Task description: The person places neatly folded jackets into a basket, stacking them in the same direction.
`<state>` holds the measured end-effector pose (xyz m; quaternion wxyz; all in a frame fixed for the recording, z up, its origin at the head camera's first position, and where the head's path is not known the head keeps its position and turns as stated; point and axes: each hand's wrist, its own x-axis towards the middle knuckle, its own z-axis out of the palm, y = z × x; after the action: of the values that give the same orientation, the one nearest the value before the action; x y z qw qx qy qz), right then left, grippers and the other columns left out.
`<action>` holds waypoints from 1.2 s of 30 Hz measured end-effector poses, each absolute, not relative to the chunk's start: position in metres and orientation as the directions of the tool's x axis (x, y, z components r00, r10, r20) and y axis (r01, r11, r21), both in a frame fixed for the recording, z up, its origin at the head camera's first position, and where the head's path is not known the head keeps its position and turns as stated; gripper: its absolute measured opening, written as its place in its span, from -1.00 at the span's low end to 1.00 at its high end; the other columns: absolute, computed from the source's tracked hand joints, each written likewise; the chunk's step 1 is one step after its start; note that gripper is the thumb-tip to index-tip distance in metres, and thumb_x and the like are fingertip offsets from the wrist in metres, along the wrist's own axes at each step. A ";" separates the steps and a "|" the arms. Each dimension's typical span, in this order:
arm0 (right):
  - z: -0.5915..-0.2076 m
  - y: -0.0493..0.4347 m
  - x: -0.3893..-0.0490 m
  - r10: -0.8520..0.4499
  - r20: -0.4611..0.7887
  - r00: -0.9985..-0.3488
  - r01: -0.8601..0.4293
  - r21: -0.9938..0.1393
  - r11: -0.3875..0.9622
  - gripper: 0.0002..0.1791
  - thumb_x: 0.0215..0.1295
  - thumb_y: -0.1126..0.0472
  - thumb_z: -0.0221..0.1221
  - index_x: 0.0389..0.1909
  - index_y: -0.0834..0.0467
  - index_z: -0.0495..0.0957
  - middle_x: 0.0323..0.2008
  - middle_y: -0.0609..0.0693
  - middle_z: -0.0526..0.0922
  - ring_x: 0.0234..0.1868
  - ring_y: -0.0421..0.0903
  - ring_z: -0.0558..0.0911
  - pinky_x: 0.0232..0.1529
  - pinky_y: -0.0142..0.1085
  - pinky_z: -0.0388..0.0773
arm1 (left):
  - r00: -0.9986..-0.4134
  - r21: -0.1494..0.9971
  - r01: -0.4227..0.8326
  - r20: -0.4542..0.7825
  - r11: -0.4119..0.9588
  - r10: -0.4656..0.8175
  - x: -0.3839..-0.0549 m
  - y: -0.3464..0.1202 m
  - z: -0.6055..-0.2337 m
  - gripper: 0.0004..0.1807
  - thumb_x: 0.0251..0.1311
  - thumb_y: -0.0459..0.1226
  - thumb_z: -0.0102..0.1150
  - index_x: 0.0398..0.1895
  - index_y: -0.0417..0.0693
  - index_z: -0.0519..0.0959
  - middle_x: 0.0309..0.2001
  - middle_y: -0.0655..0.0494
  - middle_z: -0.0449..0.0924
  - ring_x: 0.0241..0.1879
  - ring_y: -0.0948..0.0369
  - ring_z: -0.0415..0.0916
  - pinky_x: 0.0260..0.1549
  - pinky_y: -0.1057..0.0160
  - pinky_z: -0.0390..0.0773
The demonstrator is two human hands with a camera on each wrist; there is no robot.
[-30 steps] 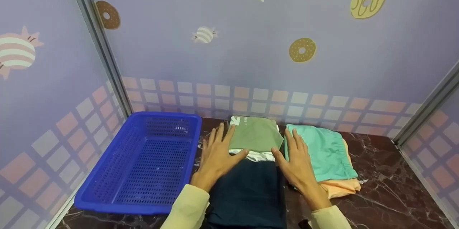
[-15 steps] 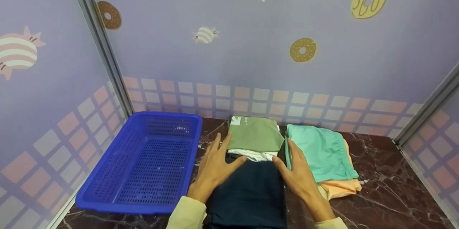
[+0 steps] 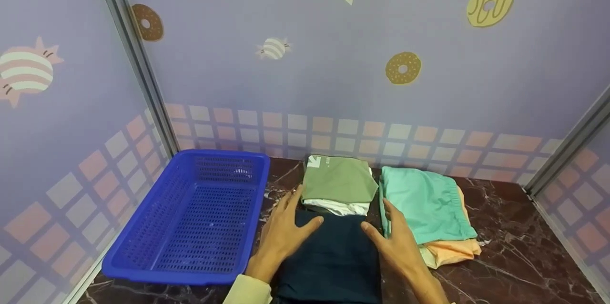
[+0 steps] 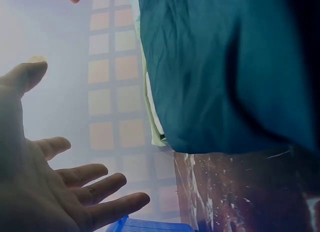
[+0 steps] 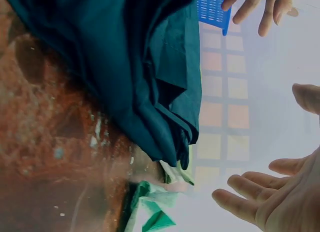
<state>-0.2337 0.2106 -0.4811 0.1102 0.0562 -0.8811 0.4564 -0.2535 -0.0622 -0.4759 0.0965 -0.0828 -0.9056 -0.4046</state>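
A dark navy folded garment point(image 3: 333, 261) lies on the dark marbled table between both hands. My left hand point(image 3: 283, 232) is over its left side with fingers straight and spread. Over the right side is my right hand point(image 3: 398, 242), thumb apart from the fingers. Neither hand holds anything. Both wrist views show the cloth, tinted teal point(image 4: 215, 72) on the left, with the left fingers point(image 4: 100, 187) and right fingers point(image 5: 245, 192) extended apart from it. Just beyond the navy garment sits a folded green garment point(image 3: 340, 180) with white print, on top of a white one point(image 3: 338, 207).
A blue perforated basket point(image 3: 186, 275) stands at the left with nothing in it. On the right, mint-green shorts point(image 3: 426, 204) lie folded over a peach garment point(image 3: 450, 251). A patterned wall point(image 3: 329, 89) closes off the back, with side panels left and right.
Both hands have drawn back toward the body, from beside the green garment to over the navy one. The garments and basket have stayed in place.
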 end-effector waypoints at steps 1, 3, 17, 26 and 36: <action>-0.482 0.211 -0.233 0.005 0.235 -0.972 -0.190 -0.797 0.574 -0.02 0.44 -0.10 0.35 0.62 0.33 0.14 0.52 0.38 0.29 0.45 0.35 0.37 0.38 0.27 0.32 | -0.968 0.718 0.227 0.243 0.658 0.068 -0.253 -0.063 -0.477 0.03 0.23 0.25 0.37 0.69 0.11 0.24 0.55 -0.30 0.25 0.46 -0.37 0.25 0.23 -0.45 0.36; -0.485 0.211 -0.232 0.009 0.217 -0.976 -0.172 -0.801 0.574 -0.01 0.43 -0.09 0.37 0.62 0.34 0.14 0.52 0.38 0.28 0.44 0.37 0.38 0.35 0.28 0.36 | -0.969 0.718 0.218 0.241 0.661 0.059 -0.252 -0.063 -0.479 0.03 0.21 0.26 0.38 0.68 0.12 0.25 0.53 -0.30 0.28 0.44 -0.36 0.29 0.21 -0.44 0.39; -0.505 0.217 -0.222 0.005 0.119 -0.993 -0.090 -0.777 0.623 -0.01 0.37 -0.02 0.44 0.56 0.42 0.19 0.43 0.45 0.34 0.32 0.41 0.50 0.26 0.26 0.46 | -0.972 0.701 0.193 0.234 0.687 0.035 -0.243 -0.067 -0.498 -0.05 0.17 0.12 0.48 0.60 0.04 0.37 0.22 -0.25 0.57 0.13 -0.26 0.58 0.00 -0.31 0.57; -0.511 0.217 -0.220 -0.011 0.038 -0.999 -0.036 -0.748 0.662 0.10 0.31 -0.19 0.44 0.57 0.42 0.17 0.36 0.43 0.42 0.31 0.37 0.51 0.21 0.27 0.48 | -0.978 0.726 0.179 0.206 0.664 0.037 -0.241 -0.070 -0.507 -0.07 0.14 0.03 0.51 0.57 -0.05 0.40 0.14 -0.29 0.58 0.05 -0.30 0.61 -0.02 -0.31 0.57; -0.517 0.215 -0.223 -0.017 -0.019 -1.000 0.003 -0.755 0.656 0.17 0.26 -0.25 0.45 0.57 0.44 0.16 0.37 0.46 0.43 0.36 0.40 0.47 0.28 0.28 0.42 | -0.983 0.735 0.164 0.180 0.658 0.045 -0.241 -0.073 -0.513 -0.04 0.06 -0.06 0.56 0.55 -0.11 0.40 0.15 -0.38 0.57 0.12 -0.34 0.56 0.07 -0.34 0.53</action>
<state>-0.2231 0.2146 -0.5165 -0.0123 0.0038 -0.9098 0.4148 -0.2415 -0.0728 -0.5131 0.0729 -0.0576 -0.9077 -0.4093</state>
